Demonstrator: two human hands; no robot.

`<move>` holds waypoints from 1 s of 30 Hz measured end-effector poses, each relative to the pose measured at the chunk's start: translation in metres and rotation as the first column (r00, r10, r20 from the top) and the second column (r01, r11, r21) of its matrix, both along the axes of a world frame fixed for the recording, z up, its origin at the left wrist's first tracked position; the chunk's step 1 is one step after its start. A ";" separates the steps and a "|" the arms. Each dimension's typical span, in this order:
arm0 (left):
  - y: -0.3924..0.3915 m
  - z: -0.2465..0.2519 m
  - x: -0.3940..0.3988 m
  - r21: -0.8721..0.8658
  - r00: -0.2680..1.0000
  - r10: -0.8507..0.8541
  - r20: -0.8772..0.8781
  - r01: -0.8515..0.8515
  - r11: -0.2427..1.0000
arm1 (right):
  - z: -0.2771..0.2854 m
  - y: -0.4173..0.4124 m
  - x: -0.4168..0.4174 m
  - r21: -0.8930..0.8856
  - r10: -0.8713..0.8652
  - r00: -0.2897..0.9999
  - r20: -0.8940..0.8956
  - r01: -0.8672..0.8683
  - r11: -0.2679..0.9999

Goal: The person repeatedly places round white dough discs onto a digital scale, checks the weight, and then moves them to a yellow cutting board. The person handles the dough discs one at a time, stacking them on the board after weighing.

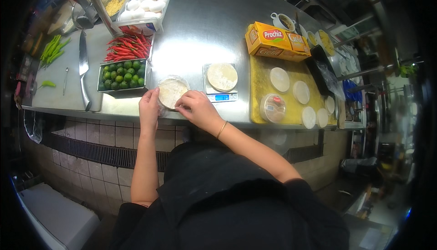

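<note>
At the front of the steel counter lies a stack of pale, round dough sheets (172, 92), partly wrapped in clear plastic film (175, 78). My left hand (149, 104) grips its left side, the thumb at the rim. My right hand (199, 107) has its fingertips pinched at the near right edge; how many sheets they catch is hidden. Just right of the stack, a small digital kitchen scale (222, 97) with a lit blue display carries another pile of floury dough rounds (222, 76).
Left are a box of green limes (123, 74), red chillies (128, 48), a tub of white eggs (146, 2), and a knife (83, 69) on a white cutting board (73, 52). Right, a yellow board (259, 76) bears several pale discs (280, 79), a round tub (273, 108) and a Prochiz box (278, 42).
</note>
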State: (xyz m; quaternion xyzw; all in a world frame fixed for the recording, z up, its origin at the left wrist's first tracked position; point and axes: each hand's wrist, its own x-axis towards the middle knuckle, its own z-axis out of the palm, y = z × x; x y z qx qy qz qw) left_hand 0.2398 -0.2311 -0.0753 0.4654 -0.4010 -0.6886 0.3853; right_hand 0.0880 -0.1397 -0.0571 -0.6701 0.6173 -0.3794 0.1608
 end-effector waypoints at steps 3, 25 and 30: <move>0.000 0.002 0.000 -0.004 1.000 -0.005 0.006 0.005 1.000 | 0.005 -0.001 0.003 0.001 0.000 1.000 -0.014 0.000 1.000; 0.000 -0.003 0.000 0.008 1.000 0.014 0.021 -0.014 1.000 | 0.042 -0.011 -0.054 0.042 -0.270 0.846 0.459 0.282 0.958; 0.001 0.000 -0.001 0.014 0.999 0.026 0.025 -0.026 1.000 | 0.091 -0.003 -0.094 -0.230 -0.355 0.917 0.181 0.390 0.892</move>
